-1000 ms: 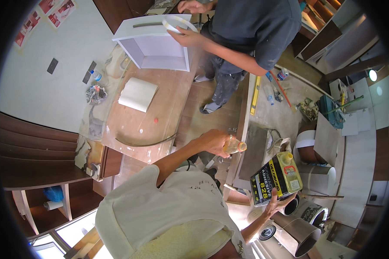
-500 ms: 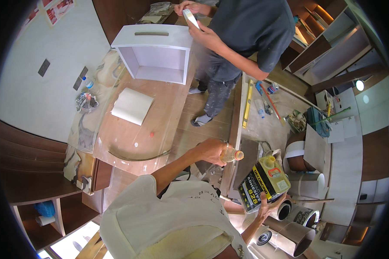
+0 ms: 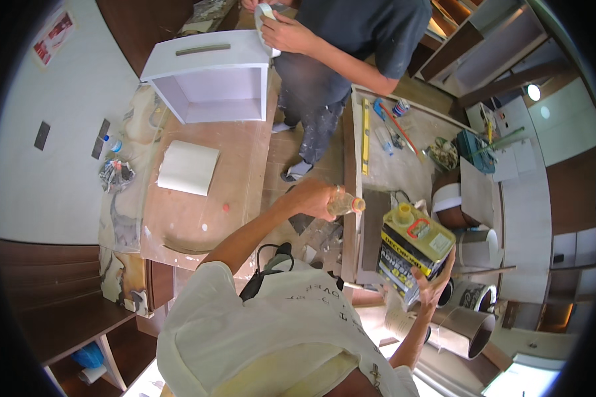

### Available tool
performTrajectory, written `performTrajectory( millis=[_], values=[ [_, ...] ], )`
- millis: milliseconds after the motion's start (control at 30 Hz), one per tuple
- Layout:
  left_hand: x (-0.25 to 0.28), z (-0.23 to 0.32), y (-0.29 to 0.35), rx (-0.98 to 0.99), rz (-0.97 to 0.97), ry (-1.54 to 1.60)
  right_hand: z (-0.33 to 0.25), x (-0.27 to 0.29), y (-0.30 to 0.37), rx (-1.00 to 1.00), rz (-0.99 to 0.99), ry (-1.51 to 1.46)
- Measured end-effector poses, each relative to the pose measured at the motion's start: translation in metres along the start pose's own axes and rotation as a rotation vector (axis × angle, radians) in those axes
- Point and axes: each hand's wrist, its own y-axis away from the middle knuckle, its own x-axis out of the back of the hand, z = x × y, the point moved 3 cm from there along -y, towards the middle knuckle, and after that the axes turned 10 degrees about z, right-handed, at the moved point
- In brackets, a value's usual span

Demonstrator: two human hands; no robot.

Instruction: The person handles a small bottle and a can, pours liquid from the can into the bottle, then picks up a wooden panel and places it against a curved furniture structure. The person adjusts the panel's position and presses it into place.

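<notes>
My left hand (image 3: 313, 199) is wrapped round a small clear bottle (image 3: 341, 204), tilted with its orange-rimmed neck to the right. My right hand (image 3: 432, 288) supports a rectangular adhesive can (image 3: 437, 239) low on its right side. The can is black and yellow, with a yellow spout and a red handle on its top. It leans, its spout below and to the right of the bottle's neck, with a gap between them. How full either vessel is, I cannot tell.
A co-worker holds a white ring-shaped roll (image 3: 265, 25) beside a white drawer box (image 3: 208, 56) on the left worktop. White sheets (image 3: 187, 167) lie nearby. On the right bench are a yellow spirit level (image 3: 365, 137) and a red-and-blue tool (image 3: 400, 126); rolled sheets (image 3: 463, 327) lie near the can.
My view has shifted, and most of the scene sits farther left. The can is tilted more, showing more of its top. The co-worker's white roll has turned to show its ring shape.
</notes>
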Motion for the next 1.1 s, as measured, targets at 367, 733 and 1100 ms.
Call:
performTrajectory(
  millis=[367,733,1100],
  values=[
    [-0.023,-0.017,-0.004,-0.007,0.045,0.054,-0.057,-0.03,-0.055,0.078,-0.25,0.226],
    [-0.024,-0.015,-0.023,-0.018,0.037,-0.026,-0.064,-0.022,-0.081,0.175,-0.392,0.324],
    [-0.031,-0.014,-0.032,-0.067,0.11,0.079,-0.092,-0.03,-0.105,0.218,-0.478,0.487]
  ],
)
